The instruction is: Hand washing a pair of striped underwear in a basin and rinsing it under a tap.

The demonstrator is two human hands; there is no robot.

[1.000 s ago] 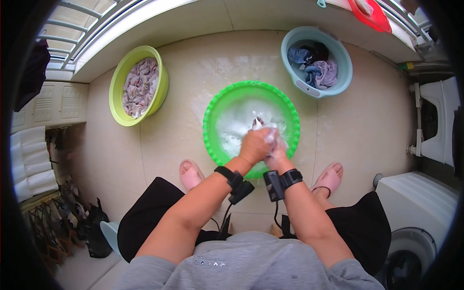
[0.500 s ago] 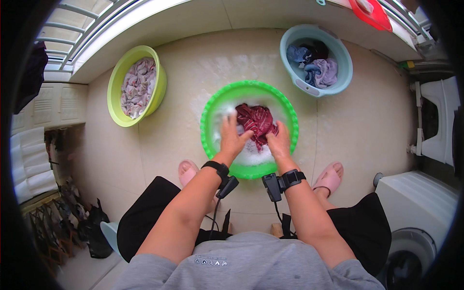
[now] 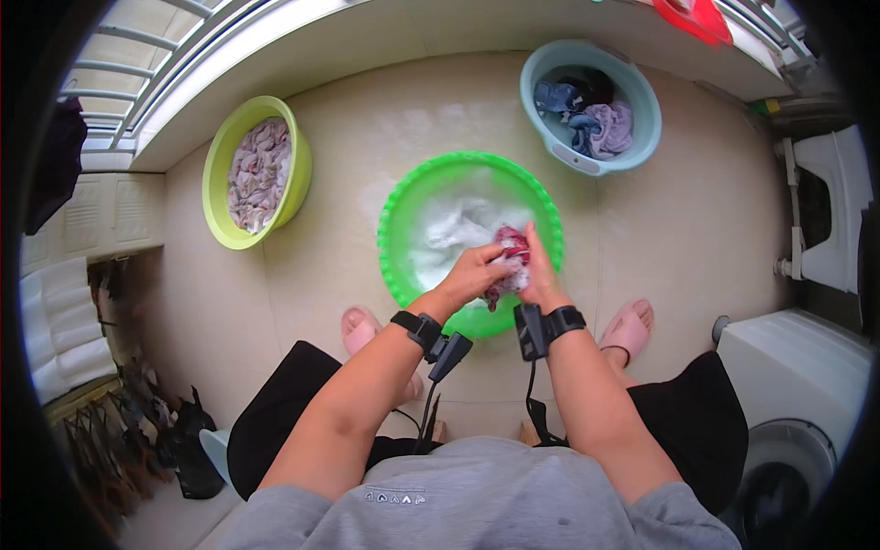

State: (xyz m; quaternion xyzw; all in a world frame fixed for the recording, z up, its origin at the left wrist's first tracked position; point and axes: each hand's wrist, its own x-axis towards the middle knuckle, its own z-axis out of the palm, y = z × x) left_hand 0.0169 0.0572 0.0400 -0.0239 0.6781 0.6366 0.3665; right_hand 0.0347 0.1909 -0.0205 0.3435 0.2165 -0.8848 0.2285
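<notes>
Wet tiled floor (image 3: 697,229) carries green basin (image 3: 394,211) of suds, where left hand (image 3: 474,272) and right hand (image 3: 538,275) fingers clamp dark-red garment (image 3: 511,249); vigorous scrubbing could slop water, risking slips.

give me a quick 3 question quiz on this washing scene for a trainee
1. True or false: both hands grip the dark red cloth over the green basin.
2. Which basin holds the blue and purple clothes? A) yellow-green basin B) pale blue basin C) green basin
3. Fill in: the water in the green basin looks ____.

Key
1. True: left hand and right hand both clasp it.
2. B
3. soapy
</notes>
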